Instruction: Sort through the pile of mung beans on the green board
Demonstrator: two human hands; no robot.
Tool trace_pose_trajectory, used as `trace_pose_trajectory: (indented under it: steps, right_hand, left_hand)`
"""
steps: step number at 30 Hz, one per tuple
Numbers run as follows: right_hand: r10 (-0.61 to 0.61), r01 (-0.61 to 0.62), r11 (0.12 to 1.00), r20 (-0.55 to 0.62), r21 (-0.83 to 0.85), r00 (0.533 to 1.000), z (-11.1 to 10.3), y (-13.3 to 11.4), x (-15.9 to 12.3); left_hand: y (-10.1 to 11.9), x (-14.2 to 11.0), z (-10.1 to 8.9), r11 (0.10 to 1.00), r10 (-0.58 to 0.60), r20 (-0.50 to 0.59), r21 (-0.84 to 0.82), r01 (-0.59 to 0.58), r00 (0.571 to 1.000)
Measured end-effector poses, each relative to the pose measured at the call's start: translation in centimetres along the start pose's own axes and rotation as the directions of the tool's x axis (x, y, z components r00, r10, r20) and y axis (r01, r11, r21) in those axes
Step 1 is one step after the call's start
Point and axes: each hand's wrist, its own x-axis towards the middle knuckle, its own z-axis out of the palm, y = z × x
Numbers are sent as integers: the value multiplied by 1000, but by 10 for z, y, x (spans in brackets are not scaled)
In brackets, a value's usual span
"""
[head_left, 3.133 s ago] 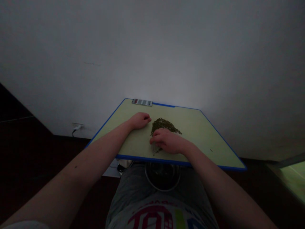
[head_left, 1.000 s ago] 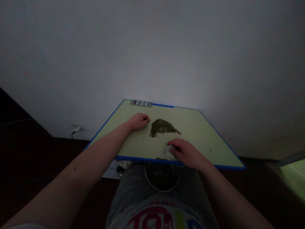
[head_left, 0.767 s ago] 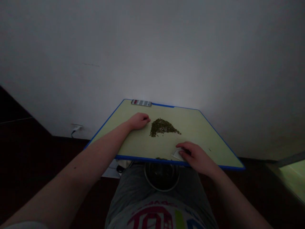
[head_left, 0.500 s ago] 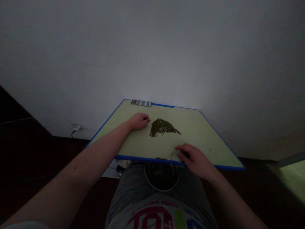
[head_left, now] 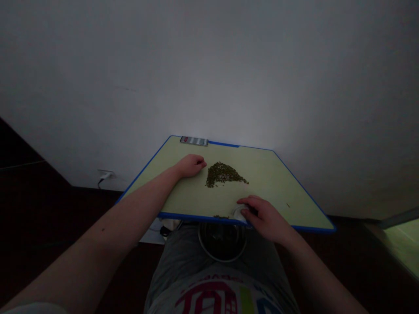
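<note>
A pile of small greenish-brown grains [head_left: 223, 172], perhaps beans, lies spread on the pale yellow tabletop [head_left: 193, 198]. My left hand [head_left: 191, 165] rests just left of it, fingers curled in with no object showing. Close to the table's front edge, my right hand [head_left: 262, 216] pinches a thin, whitish see-through piece [head_left: 240, 213], held low against the surface; its exact kind is unclear. A small row of grains [head_left: 221, 216] lies at the edge, left of this piece. Below that edge, a round metal bowl [head_left: 222, 246] sits on my lap, its dark inside hard to make out.
A phone [head_left: 194, 141] with a lit screen lies at the table's back left edge. The wall [head_left: 222, 87] stands right behind the table. One dark sliver [head_left: 288, 205] lies on the right side. A plugged-in cord [head_left: 104, 177] is at the wall's lower left.
My right hand and the see-through piece have slid slightly left along the front edge, closer to the small row of grains. My left hand and the pile have stayed put.
</note>
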Motion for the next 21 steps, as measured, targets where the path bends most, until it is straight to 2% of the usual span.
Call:
trace_pose_trajectory:
  steps: [9,16,21]
  right_hand:
    - [-36,36,999,38,9,999,-1,-3,0]
    - [-2,2,1000,15,-15,1000,1,-1,2]
    - [-48,48,999,49,8,998,0,-2,2]
  left_hand:
    - [0,1,1,1000,-7,-9,14,7,1000]
    - [0,0,0,1000,0,-6,15,0,1000]
    - [-1,0,0,999,6,6,33,-6,1000]
